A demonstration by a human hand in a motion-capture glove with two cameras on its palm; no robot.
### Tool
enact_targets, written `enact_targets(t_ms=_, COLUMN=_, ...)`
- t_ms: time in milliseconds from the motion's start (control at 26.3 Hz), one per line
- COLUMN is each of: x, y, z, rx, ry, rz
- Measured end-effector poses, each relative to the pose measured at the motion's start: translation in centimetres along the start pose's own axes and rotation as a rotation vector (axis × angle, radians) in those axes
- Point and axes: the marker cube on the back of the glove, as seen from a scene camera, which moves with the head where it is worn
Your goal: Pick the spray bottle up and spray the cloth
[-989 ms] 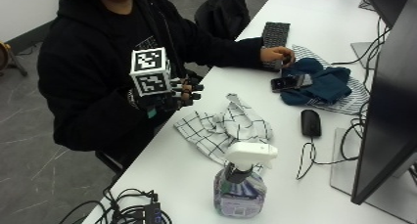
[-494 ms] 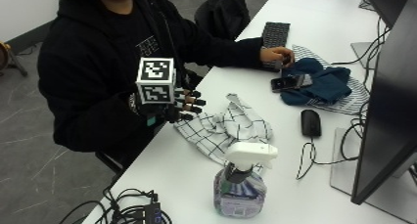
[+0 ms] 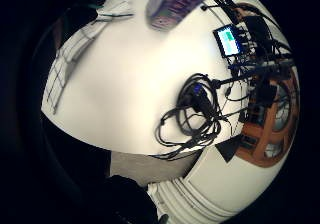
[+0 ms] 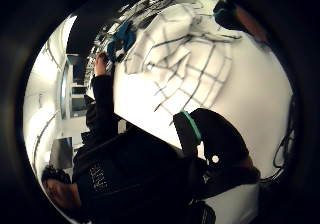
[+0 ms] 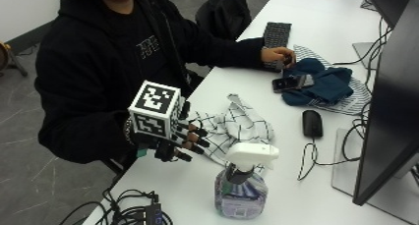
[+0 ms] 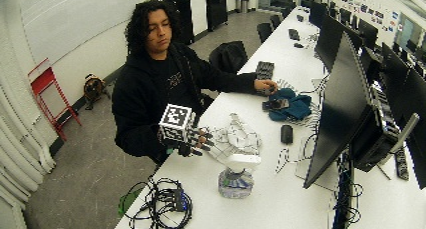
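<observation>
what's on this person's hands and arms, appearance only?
Right hand wears a black glove with dark fingertip pieces. Both arms are in the long black sleeves of a hooded top with pale chest lettering. The other hand, by the keyboard, is bare.

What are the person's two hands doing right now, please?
Gloved right hand: open, holding nothing, beside the checked cloth.
Bare left hand: resting by the keyboard; grip cannot be told.
</observation>
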Motion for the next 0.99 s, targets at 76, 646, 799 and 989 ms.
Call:
enact_targets(t_ms=76, x=1.8, y=-0.6, z=-1.2, rx=0.007, ry=-0.006, rz=0.029)
enact_targets(t_ms=646, x=10.4, y=-7.3, z=-12.7, rx=0.279, ry=0.015, rz=0.299)
enact_targets(t_ms=799, x=11.7, y=-9.8, z=-13.1, rx=0.286, ry=-0.019, rz=0.355)
enact_targets(t_ms=989, x=11.8, y=-13.1, z=-11.2, rx=0.224, ry=-0.257, rz=0.297)
